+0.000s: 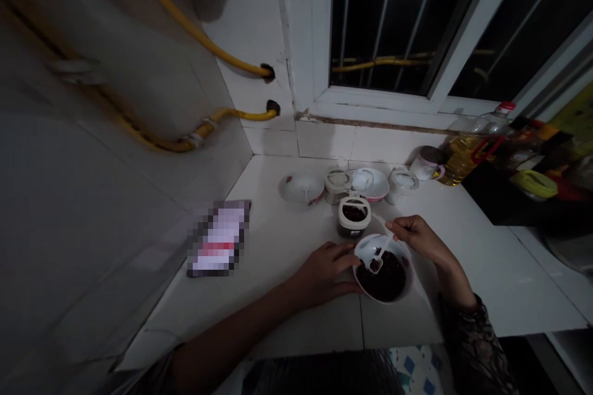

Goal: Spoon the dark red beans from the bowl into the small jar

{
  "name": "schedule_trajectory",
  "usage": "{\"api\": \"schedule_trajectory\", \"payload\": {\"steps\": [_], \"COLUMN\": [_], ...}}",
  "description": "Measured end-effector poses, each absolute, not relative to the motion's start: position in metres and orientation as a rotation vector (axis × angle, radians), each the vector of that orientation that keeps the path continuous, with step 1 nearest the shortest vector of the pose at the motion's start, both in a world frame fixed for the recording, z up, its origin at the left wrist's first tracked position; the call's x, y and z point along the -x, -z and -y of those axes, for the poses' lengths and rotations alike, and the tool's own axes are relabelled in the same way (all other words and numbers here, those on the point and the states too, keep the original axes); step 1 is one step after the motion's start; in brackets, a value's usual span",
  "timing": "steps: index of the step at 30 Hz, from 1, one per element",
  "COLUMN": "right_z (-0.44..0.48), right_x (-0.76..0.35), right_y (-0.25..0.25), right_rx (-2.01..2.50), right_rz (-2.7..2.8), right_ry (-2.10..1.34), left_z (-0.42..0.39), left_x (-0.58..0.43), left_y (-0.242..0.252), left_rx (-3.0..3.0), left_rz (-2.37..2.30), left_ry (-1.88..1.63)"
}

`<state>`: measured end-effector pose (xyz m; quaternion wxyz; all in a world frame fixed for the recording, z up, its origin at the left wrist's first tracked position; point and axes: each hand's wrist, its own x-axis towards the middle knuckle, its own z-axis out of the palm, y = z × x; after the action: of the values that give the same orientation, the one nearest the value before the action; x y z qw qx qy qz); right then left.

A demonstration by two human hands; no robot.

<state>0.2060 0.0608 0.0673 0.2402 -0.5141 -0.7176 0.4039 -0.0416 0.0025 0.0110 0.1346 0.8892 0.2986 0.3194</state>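
Note:
A white bowl [407,287] stands on the counter with dark, almost black-red food [389,278] in it. My left hand [328,274] grips its left side, thumb and fingers at the rim. In my right hand [414,236] a small white spoon [385,245] is pinched by its handle. The spoon's squarish scoop is inside the bowl, at the food, with some dark bits in it. Just behind the bowl sits an open seasoning jar [351,229], with similar dark contents and its lid raised.
Behind stand a shallow bowl [301,188], a lidded jar [337,185], another bowl [377,185], a clear jar [402,184], a mug [426,163] and an oil bottle [463,148]. At left lies a pixelated object [220,241]. A yellow pipe [241,114] runs along the wall.

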Motion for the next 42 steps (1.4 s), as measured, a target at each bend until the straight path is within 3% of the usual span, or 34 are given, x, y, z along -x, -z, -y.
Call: {"api": "schedule_trajectory", "payload": {"steps": [11,19,26,35,38,42], "right_z": [-0.063,-0.065,-0.073,-0.061,-0.058,-0.053], "right_x": [-0.203,-0.200,-0.177,-0.169,-0.178,-0.192], "right_y": [-0.068,-0.070,-0.076,-0.073,-0.076,-0.082], "right_rx": [1.430,1.455,1.402,0.966,0.940,1.101], "right_rz": [1.845,1.562,1.365,2.105,2.027,1.844], "right_ry": [-1.358,-1.254,-0.868,0.436,0.467,0.131], "left_z": [-0.002,-0.003,-0.003,-0.003,-0.003,-0.003], "left_x": [0.041,0.041,0.042,0.041,0.041,0.042], "left_y": [-0.013,-0.012,-0.011,-0.010,-0.011,-0.011], "left_rx": [-2.578,-2.576,-2.589,-2.579,-2.576,-2.594], "left_rz": [-0.862,-0.860,-0.863,-0.882,-0.866,-0.867], "left_ry": [-0.925,-0.940,-0.932,-0.948,-0.960,-0.949]}}
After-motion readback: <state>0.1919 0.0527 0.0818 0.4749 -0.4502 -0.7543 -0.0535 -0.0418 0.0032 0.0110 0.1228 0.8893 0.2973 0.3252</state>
